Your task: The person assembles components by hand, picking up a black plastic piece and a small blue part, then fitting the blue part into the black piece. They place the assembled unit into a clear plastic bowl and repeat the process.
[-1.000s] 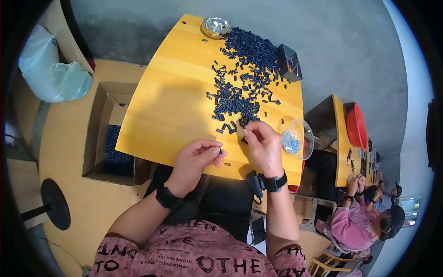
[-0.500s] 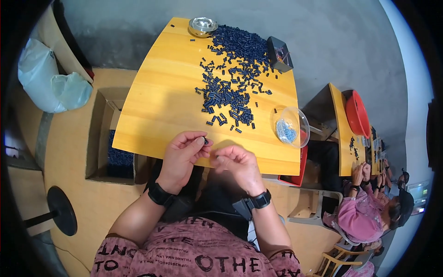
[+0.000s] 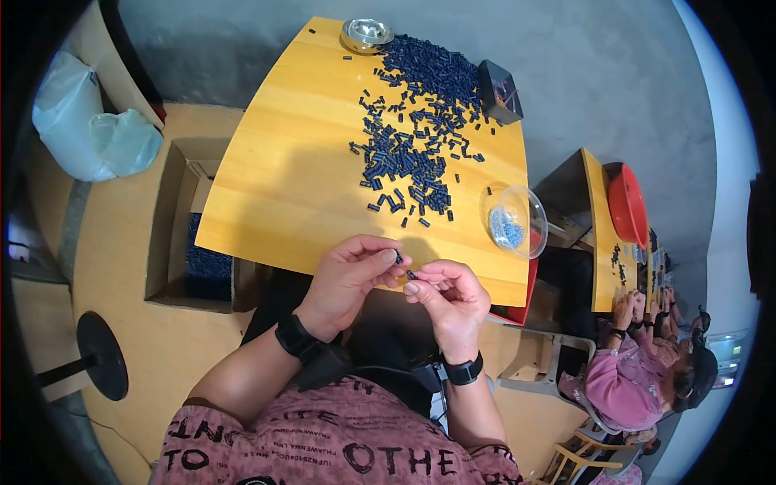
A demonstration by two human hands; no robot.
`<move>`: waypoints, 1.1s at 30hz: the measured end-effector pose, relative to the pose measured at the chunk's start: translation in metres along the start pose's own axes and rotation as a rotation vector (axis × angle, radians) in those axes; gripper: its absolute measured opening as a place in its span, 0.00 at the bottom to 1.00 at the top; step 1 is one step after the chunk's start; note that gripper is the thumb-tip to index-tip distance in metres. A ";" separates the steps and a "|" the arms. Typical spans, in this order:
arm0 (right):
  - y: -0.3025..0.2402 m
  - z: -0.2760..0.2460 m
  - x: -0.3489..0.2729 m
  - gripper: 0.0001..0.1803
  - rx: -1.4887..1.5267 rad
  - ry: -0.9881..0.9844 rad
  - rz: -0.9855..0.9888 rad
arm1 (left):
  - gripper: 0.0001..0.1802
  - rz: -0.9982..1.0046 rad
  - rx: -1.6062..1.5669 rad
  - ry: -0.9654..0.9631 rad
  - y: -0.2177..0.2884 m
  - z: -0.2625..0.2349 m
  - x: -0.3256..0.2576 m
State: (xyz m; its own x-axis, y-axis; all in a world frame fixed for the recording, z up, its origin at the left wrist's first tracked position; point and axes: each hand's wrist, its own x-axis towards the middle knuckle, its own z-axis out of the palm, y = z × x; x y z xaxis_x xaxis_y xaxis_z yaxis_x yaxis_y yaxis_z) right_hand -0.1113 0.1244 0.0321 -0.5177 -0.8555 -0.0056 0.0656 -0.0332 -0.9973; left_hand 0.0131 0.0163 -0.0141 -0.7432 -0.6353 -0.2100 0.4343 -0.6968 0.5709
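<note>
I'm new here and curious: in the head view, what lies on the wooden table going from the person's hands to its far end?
Left hand and right hand → scattered dark blue pieces → round metal dish.

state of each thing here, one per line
left hand: pinching a small dark piece
right hand: pinching a small dark piece
dark pieces: loose, scattered on the table
clear bowl: upright, part filled with bluish bits
metal dish: upright
cardboard box: open
</note>
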 end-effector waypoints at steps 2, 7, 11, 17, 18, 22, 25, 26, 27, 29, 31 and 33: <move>0.001 0.002 -0.002 0.11 -0.011 0.024 -0.028 | 0.10 -0.006 -0.003 -0.014 -0.001 0.002 0.000; 0.003 0.005 -0.006 0.11 -0.180 0.078 -0.096 | 0.10 0.002 0.028 -0.033 0.000 0.001 -0.003; 0.006 0.009 -0.007 0.11 -0.257 0.093 -0.157 | 0.10 0.043 0.033 -0.070 -0.002 -0.003 -0.004; 0.006 0.010 -0.007 0.10 -0.453 0.156 -0.261 | 0.09 0.059 0.074 -0.081 -0.001 -0.001 -0.006; 0.005 0.009 -0.008 0.10 -0.516 0.132 -0.288 | 0.09 0.061 0.069 -0.070 -0.001 -0.001 -0.007; 0.002 0.015 -0.009 0.10 -0.579 0.189 -0.356 | 0.08 0.065 0.036 -0.055 -0.004 -0.002 -0.007; 0.001 0.015 -0.010 0.10 -0.633 0.180 -0.437 | 0.08 0.035 0.032 -0.039 -0.003 0.001 -0.010; 0.001 0.016 -0.010 0.10 -0.633 0.181 -0.436 | 0.08 0.034 0.033 -0.039 -0.004 0.001 -0.010; 0.002 0.016 -0.010 0.10 -0.650 0.189 -0.447 | 0.08 0.033 0.041 -0.041 -0.005 0.000 -0.010; 0.002 0.017 -0.011 0.10 -0.666 0.198 -0.456 | 0.08 0.032 0.050 -0.042 -0.005 -0.001 -0.010; 0.002 0.017 -0.011 0.11 -0.706 0.200 -0.496 | 0.08 0.036 0.106 -0.041 -0.005 0.000 -0.010; 0.001 0.017 -0.010 0.11 -0.718 0.200 -0.512 | 0.08 0.041 0.145 -0.049 -0.003 0.001 -0.011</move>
State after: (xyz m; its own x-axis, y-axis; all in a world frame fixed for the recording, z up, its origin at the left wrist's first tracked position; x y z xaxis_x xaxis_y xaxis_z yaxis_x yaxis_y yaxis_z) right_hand -0.0912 0.1244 0.0324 -0.4797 -0.7168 0.5060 -0.7274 0.0023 -0.6862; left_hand 0.0197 0.0250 -0.0129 -0.7517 -0.6427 -0.1475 0.3894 -0.6132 0.6873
